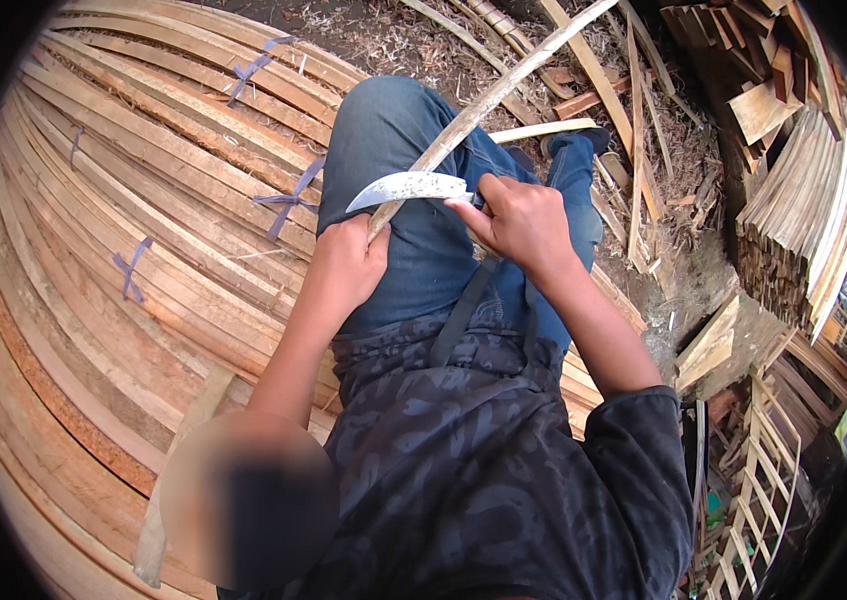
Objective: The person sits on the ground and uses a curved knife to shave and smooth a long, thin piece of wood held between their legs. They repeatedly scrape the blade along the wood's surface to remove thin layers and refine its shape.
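Long, rough-sawn tan wooden planks (134, 185) lie bundled with blue ties (291, 202). The left hand (349, 262) is clenched round a slim, pale wooden pole (484, 104) slanting over blue denim jeans (379, 130). A curved, speckled silver knife (409, 187) crosses it, tip just beside that hand; the right hand (524, 222) grasps its other end. Farther right, debris-strewn brown ground (674, 245) leaves elbow room.
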The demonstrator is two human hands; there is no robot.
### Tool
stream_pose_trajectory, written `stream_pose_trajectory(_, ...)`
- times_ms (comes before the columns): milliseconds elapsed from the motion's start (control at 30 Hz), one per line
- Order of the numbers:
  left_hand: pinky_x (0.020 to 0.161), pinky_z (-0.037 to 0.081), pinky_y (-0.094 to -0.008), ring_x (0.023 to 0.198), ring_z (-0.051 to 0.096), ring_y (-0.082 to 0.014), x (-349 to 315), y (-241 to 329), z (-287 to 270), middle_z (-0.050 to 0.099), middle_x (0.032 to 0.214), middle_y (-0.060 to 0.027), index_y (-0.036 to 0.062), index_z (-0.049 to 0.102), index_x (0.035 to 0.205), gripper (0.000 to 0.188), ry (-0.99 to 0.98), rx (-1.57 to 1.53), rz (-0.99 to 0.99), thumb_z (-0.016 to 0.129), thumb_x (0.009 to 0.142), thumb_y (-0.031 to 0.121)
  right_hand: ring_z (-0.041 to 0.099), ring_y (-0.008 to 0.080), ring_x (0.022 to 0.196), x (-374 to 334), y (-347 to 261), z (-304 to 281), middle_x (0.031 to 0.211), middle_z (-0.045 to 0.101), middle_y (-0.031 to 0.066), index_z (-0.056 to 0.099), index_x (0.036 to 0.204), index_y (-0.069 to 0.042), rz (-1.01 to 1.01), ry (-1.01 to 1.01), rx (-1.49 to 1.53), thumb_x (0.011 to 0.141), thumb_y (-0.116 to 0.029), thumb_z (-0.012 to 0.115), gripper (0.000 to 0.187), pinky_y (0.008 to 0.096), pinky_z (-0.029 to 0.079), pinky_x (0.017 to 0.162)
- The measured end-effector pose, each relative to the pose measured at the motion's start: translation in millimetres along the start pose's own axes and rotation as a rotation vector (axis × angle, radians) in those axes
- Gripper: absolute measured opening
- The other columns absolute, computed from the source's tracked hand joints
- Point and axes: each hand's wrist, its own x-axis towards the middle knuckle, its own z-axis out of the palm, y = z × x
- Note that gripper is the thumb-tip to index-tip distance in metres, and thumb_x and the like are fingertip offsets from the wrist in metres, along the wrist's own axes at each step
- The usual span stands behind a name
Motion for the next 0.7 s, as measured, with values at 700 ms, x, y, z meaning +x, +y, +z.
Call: stream_pose_trajectory(700,0.068,0.047,-0.0489,0.076,0.06,-0.0471,2.0,3.0,-1.8,0.06,0.074,-0.0297,-0.0082,0.061,0.082,0.033,-0.052,0.0,-0.013,0.053,0.095,0.021,0.061,0.0289,0.05,7.9,4.6,4.7,0.054,0.057,0.0097,0.054,0.062,-0.007,0.189,0.016,-0.01,0.087,-0.053,0.062,0.053,0.04,0.046,0.046)
